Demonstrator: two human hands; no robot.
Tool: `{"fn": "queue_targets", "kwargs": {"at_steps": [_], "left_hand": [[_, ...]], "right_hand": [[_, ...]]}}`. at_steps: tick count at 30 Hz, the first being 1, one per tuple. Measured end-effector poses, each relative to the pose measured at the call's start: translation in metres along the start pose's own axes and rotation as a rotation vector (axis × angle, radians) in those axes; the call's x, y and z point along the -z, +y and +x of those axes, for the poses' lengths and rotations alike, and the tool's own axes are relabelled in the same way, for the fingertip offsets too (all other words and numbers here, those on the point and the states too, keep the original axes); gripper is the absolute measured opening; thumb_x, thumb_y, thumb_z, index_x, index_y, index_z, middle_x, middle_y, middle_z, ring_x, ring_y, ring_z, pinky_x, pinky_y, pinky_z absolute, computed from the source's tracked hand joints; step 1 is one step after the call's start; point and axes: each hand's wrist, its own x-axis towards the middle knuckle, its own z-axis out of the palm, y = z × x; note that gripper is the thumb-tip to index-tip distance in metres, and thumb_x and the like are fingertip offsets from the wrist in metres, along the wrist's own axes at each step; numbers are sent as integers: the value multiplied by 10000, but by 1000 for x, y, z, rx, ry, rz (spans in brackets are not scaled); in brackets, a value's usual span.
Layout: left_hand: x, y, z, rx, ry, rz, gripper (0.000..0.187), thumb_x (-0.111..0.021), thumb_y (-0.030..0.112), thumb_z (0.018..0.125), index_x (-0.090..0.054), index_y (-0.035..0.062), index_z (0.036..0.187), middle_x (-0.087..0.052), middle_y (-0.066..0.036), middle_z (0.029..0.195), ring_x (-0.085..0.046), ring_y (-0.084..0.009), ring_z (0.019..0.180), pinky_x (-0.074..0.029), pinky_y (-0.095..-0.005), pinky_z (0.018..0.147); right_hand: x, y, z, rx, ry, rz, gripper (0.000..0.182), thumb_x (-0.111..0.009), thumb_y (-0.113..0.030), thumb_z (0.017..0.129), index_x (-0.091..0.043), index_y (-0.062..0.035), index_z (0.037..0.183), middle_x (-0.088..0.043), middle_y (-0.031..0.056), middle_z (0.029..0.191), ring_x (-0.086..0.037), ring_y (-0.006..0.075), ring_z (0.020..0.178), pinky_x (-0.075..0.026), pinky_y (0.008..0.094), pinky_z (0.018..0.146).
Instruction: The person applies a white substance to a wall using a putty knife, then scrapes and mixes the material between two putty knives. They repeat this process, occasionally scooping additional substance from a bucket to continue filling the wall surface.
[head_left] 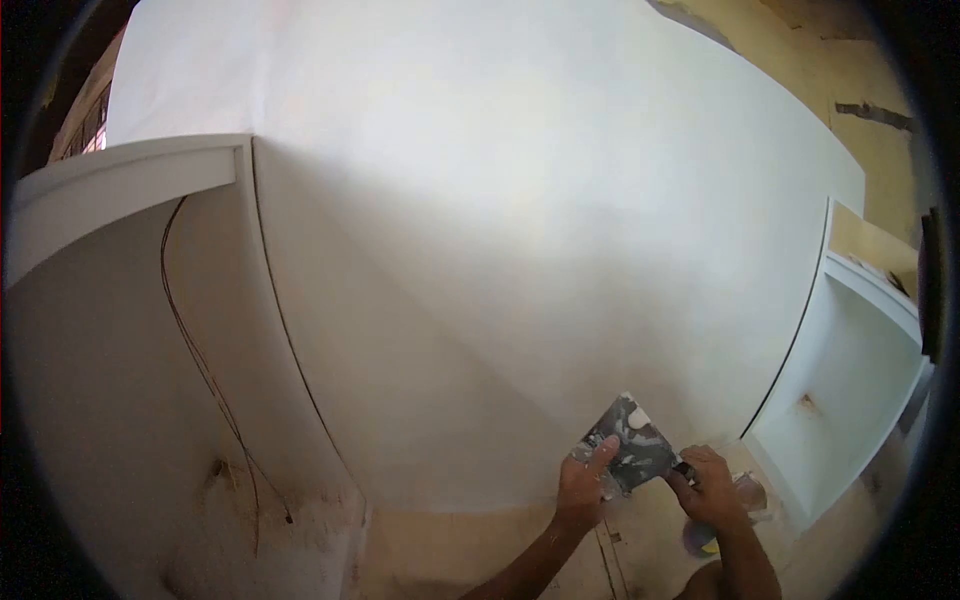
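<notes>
A flat dark plate (pixel 640 452), smeared with white and grey paste, is tilted in front of the white panel at the lower right. My left hand (pixel 583 485) grips its left edge, with the thumb lying on the smeared face. At the plate's lower right corner, my right hand (pixel 707 487) is closed around a small dark handle (pixel 684 470). Whether that handle is joined to the plate or belongs to a separate tool cannot be made out.
A large white panel (pixel 540 250) fills the middle. Thin cables (pixel 205 370) hang in the left recess, below a white ledge (pixel 130 190). A white niche (pixel 845 370) stands at the right. Behind my right hand is a partly hidden round purple and yellow object (pixel 695 540).
</notes>
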Motion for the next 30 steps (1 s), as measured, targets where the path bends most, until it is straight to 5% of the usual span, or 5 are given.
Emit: {"fn": "queue_targets", "kwargs": {"at_steps": [3, 7, 13, 23, 30], "left_hand": [[12, -17, 14, -82, 221, 183, 286, -567, 221, 964, -618, -31, 1091, -669, -64, 980, -633, -142, 835, -512, -300, 741], [16, -20, 16, -191, 170, 22, 297, -563, 246, 977, -620, -33, 1063, -655, -47, 962, -615, -135, 842, -492, -291, 744], [-8, -8, 6, -132, 455, 412, 325, -545, 311, 994, -614, -7, 1007, -601, -5, 882, -519, -88, 767, -442, -261, 690], [1, -16, 11, -324, -79, 782, 323, -597, 208, 958, -576, -35, 1171, -659, -44, 895, -563, -97, 805, -474, -264, 721], [-5, -13, 5, -100, -269, 1076, 371, -593, 164, 952, -537, -23, 1268, -672, -89, 839, -595, -105, 783, -489, -263, 726]], "right_hand": [[9, 0, -7, -795, 249, 499, 261, -669, -238, 876, -646, 14, 812, -644, 60, 776, -635, 224, 775, -493, 383, 688], [16, 30, -6, -570, 629, 1366, 286, -659, -274, 900, -579, -24, 1014, -627, 61, 850, -613, 189, 696, -482, 345, 584], [-3, 19, -12, -576, 417, 1401, 268, -688, -223, 876, -592, -26, 1031, -650, 59, 886, -632, 166, 710, -511, 317, 539], [-11, -3, -14, -584, 254, 1109, 284, -664, -229, 902, -646, 11, 1051, -677, 45, 938, -605, 115, 847, -487, 288, 778], [-5, 3, -13, -507, 387, 997, 210, -666, -184, 888, -647, 9, 969, -653, 58, 797, -613, 127, 627, -508, 279, 500]]}}
